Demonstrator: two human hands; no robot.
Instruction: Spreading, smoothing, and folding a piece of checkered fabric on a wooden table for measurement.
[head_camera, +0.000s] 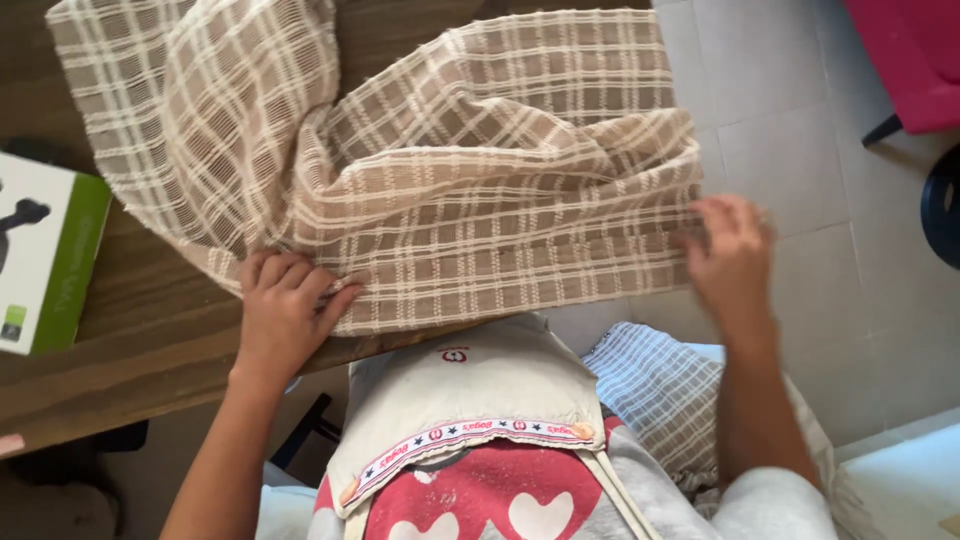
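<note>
- Two bare hands work one thing, a brown-and-cream checked cloth (480, 190) spread over a dark wooden table (150, 330).
- At the cloth's near left corner, the left hand (280, 310) lies palm down with fingers (305, 280) curled onto the hem; it looks like it pins the fabric to the wood more than grips it, though a pinch under the fingertips cannot be ruled out.
- At the cloth's near right corner, which overhangs the table's end, the right hand (735, 255) is blurred; its fingers seem closed on the edge, drawing it sideways, but how firmly I cannot tell.
- Between the two hands the cloth's near hem runs fairly straight and taut, which fits one hand anchoring while the other pulls.
- Farther back the cloth bunches into loose folds, with a flap doubled over toward its left side.
- Left of the cloth, a white and green box (45, 265) rests on the table, well apart from the left hand.
- Below the cloth's near hem, a pale bag (470, 395) and a second, grey-checked towel (655, 385) sit on the person's lap.
- Right of the cloth lies pale tiled floor (830, 180).
</note>
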